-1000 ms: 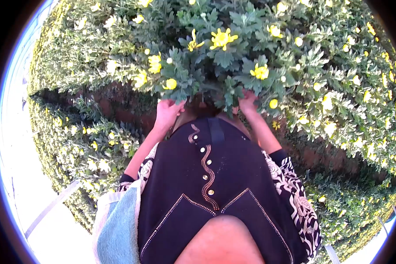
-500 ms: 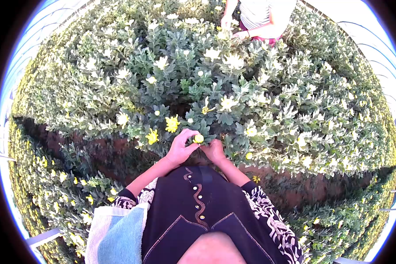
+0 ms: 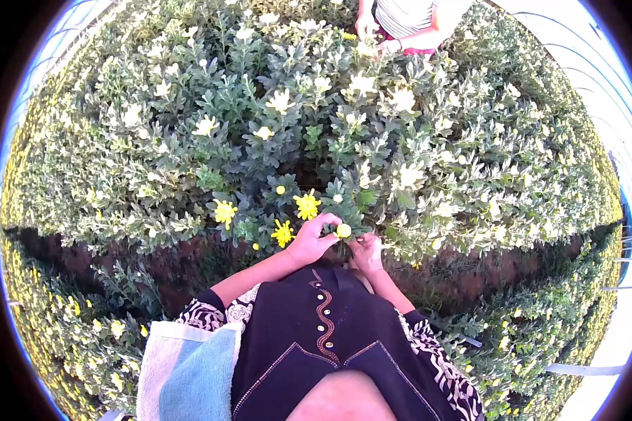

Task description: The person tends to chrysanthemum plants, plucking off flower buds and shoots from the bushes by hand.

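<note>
My left hand point(image 3: 314, 241) is closed around the stem just under a small yellow flower point(image 3: 343, 230), thumb and fingers pressed together. Close beside it on the right, my right hand point(image 3: 366, 252) has its fingers curled at the lower leaves of the same plant; what they hold, if anything, is hidden. Open yellow flowers point(image 3: 307, 205) stand just above and left of my left hand, with another yellow flower point(image 3: 283, 234) beside my wrist.
Dense flowering plants point(image 3: 154, 140) spread ahead. A dark soil furrow point(image 3: 463, 277) runs across on both sides of me, with more plants behind it. At the top, a co-worker in a striped top point(image 3: 404, 17) reaches into the plants. A towel point(image 3: 189, 372) hangs at my left side.
The view has tilted up, bringing in the co-worker. My hands, earlier apart at the plant's base, have come together at the small yellow flower; my left hand has taken hold of its stem.
</note>
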